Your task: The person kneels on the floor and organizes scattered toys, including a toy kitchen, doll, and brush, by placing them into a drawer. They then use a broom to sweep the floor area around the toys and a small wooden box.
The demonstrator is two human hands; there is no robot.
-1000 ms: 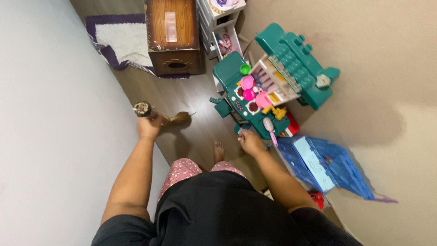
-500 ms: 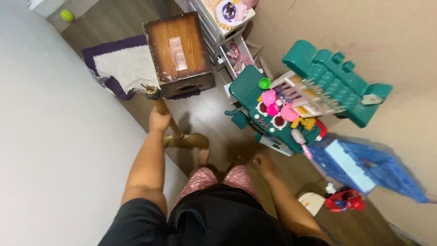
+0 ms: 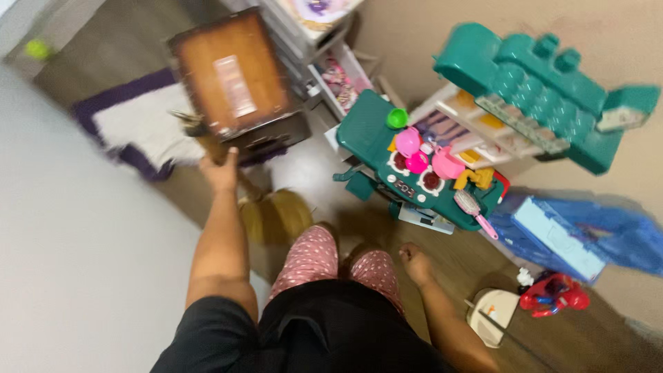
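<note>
My left hand [image 3: 219,171] grips the handle of a straw broom [image 3: 275,215], whose bristle head rests on the wooden floor just ahead of my knees. The handle's top end shows blurred near the wooden box. My right hand [image 3: 415,262] hangs low beside my right leg with fingers curled and nothing in it. I am wearing pink dotted trousers [image 3: 316,253] and a black top. The picture is motion-blurred.
A brown wooden box [image 3: 235,83] stands ahead, a purple-edged rug [image 3: 131,128] to its left. A green toy kitchen [image 3: 442,159] with pink dishes lines the wall at right, then a blue toy case [image 3: 573,238], a red toy [image 3: 552,295] and a white dustpan [image 3: 494,316]. White wall at left.
The view has swung down and left. My left hand has drawn the broom head closer to my legs. My right hand dropped from the toy kitchen to my side.
</note>
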